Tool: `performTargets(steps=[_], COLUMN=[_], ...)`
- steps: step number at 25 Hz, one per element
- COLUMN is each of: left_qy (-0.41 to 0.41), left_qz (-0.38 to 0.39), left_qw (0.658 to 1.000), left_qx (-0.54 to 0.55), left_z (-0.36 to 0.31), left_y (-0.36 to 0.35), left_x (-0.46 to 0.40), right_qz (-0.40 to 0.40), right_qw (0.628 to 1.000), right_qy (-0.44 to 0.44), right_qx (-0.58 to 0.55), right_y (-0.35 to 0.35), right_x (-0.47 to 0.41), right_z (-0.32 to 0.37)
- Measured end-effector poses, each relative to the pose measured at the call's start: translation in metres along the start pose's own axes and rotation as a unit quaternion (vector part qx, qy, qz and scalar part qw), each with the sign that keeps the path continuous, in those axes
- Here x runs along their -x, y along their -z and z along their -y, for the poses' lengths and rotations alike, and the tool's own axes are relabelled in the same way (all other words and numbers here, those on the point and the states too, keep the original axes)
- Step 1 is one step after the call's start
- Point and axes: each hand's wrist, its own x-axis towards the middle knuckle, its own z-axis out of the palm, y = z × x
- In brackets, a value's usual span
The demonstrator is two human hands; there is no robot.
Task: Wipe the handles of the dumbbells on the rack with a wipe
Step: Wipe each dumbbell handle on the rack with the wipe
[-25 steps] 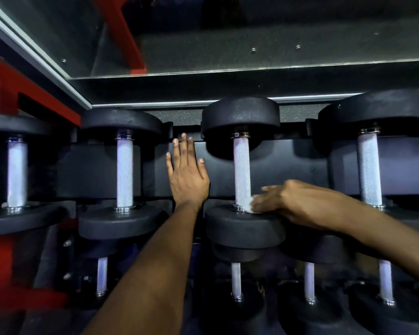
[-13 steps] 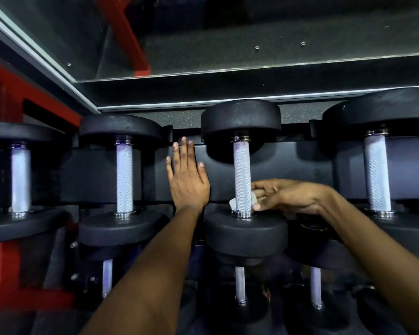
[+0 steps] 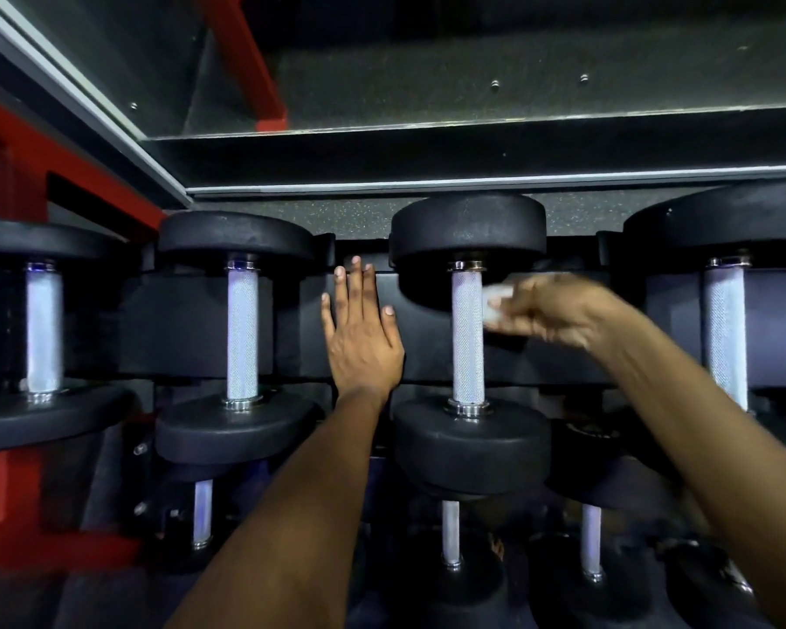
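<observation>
Wipe (image 3: 495,306) pinched in right hand (image 3: 550,311) beside handle (image 3: 468,338); left hand (image 3: 361,338) flat on rack (image 3: 191,324).

No readable text in frame.
Dumbbell heads (image 3: 468,229) show plain black rubber, no weight numbers or brand marks legible; the rack (image 3: 191,324) panel behind the handles carries no label or sign either.
</observation>
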Motion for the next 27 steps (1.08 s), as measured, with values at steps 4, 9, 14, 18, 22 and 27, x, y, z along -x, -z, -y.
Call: performTargets(steps=[4,9,14,18,22,27], left_qy=[-0.004,-0.004,-0.001,0.0,-0.001,-0.001], left_qz=[-0.004,-0.003,-0.001,0.0,0.002,0.006], left_qw=[1.0,1.0,1.0,1.0,1.0,1.0], left_qx=[-0.006,-0.009,-0.009,-0.007,-0.002,-0.007], left_z=[0.001,-0.001,0.0,0.0,-0.001,-0.001], left_y=[0.0,0.0,0.0,0.0,0.001,0.002], left_x=[0.002,0.0,0.001,0.0,0.001,0.0], right_qz=[0.01,-0.014,0.035,-0.124,-0.163,-0.218], right_qw=[0.998,1.0,0.991,0.984,0.933,0.911], right_qy=[0.028,0.022,-0.015,0.121,0.192,0.214], right_qx=[0.06,0.005,0.132,0.044,0.258,0.275], right_y=[-0.006,-0.006,-0.002,-0.013,-0.017,-0.02], right_x=[0.027,0.01,0.036,0.02,0.046,0.037], right_z=[-0.034,-0.012,-0.041,-0.02,-0.041,-0.03])
